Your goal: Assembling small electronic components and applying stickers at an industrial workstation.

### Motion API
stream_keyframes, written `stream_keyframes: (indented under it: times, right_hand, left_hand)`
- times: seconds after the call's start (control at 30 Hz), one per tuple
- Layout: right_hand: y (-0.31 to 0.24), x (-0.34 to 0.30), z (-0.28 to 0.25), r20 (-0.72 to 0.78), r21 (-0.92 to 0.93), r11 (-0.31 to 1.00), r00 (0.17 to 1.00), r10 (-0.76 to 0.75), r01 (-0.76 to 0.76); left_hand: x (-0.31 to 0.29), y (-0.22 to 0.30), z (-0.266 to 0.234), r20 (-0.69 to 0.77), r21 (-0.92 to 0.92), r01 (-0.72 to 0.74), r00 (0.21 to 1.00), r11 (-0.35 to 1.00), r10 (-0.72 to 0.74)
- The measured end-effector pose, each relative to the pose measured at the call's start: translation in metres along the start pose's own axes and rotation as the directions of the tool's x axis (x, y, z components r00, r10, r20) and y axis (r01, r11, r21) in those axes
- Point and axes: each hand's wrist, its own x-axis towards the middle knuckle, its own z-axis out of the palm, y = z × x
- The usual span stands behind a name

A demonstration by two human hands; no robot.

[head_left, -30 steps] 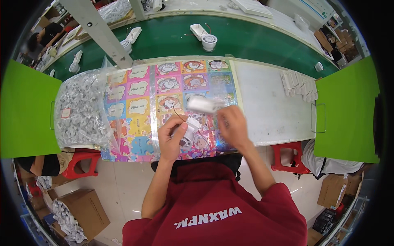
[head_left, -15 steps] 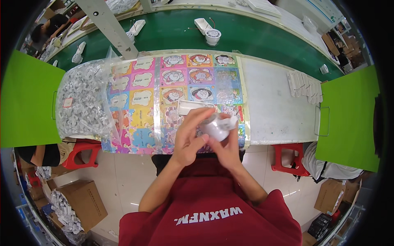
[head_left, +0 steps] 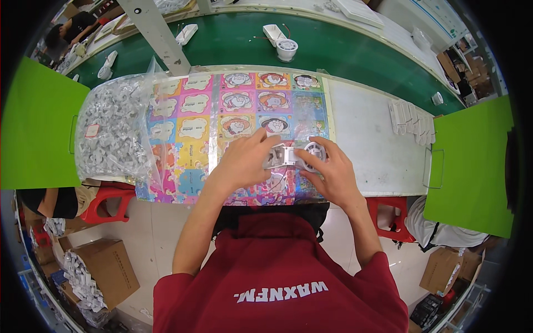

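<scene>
Over the colourful printed mat (head_left: 191,104), both my hands are closed around white plastic parts. My right hand (head_left: 336,173) grips a round white fan-like head (head_left: 315,151) with a spoked ring, turned face up. From it a short white neck (head_left: 290,155) points left and meets the end of a white trough-shaped shell (head_left: 274,157). My left hand (head_left: 244,161) holds that shell, its fingers hiding most of it. A thin wire seems to hang below the join. Whether the two parts are fastened cannot be made out.
Left lies a clear bag of small white parts (head_left: 114,130); right, several white shells (head_left: 411,121). Beyond, a green conveyor (head_left: 233,41) carries a white shell with a round head (head_left: 287,50). Green panels (head_left: 472,166) flank the bench, beside a metal post (head_left: 158,39). Another person (head_left: 75,30) sits far left.
Both hands held the round head before, while the shell lay on the mat. Now my left hand has taken the shell, and the head is turned face up against its end.
</scene>
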Motion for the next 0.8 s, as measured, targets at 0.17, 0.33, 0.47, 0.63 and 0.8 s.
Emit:
stream_keyframes:
  times: [0.17, 0.33, 0.47, 0.63, 0.8]
  right_hand:
    - [-0.012, 0.009, -0.002, -0.014, -0.097, 0.988, 0.992, -0.125, 0.123]
    - [-0.012, 0.018, -0.001, 0.000, -0.223, 0.933, 0.957, -0.289, 0.281]
    - [-0.018, 0.023, -0.004, -0.003, -0.261, 0.916, 0.949, -0.316, 0.305]
    - [-0.029, 0.026, -0.007, 0.035, -0.274, 0.917, 0.956, -0.290, 0.289]
    - [-0.029, 0.026, -0.007, 0.015, -0.282, 0.916, 0.955, -0.295, 0.287]
  left_hand:
    - [-0.008, -0.017, 0.006, -0.104, -0.015, -0.125, 0.987, 0.992, 0.123]
    - [-0.011, -0.011, -0.001, -0.104, -0.070, -0.070, 0.993, 0.995, 0.063]
    - [-0.013, -0.005, -0.008, -0.111, -0.147, -0.048, 0.993, 0.988, 0.032]
    - [-0.017, -0.002, -0.006, -0.135, -0.217, -0.028, 0.991, 0.976, -0.001]
    - [-0.017, 0.001, -0.009, -0.165, -0.265, -0.063, 0.986, 0.962, 0.019]
